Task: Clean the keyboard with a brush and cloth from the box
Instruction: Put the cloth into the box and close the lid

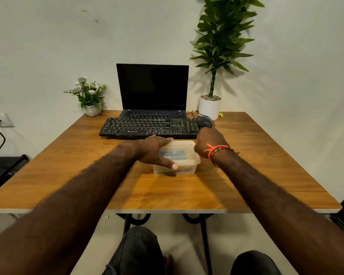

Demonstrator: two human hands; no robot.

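A clear plastic box (pixel 182 162) with its lid on stands in the middle of the wooden table (pixel 72 175); something dark shows through the lid. My left hand (pixel 154 150) lies over the box's left side, fingers on the lid and thumb down its front. My right hand (pixel 210 143) grips the box's right edge at the lid; its fingers are hidden behind the hand. Just beyond the box lies a black keyboard (pixel 147 127), in front of an open laptop (pixel 153 90). No brush or cloth can be made out.
A black mouse (pixel 206 122) lies right of the keyboard with its cable. A white pot with a tall plant (pixel 210 108) stands at the back right, a small flower pot (pixel 92 109) at the back left. My knees show below the table's near edge.
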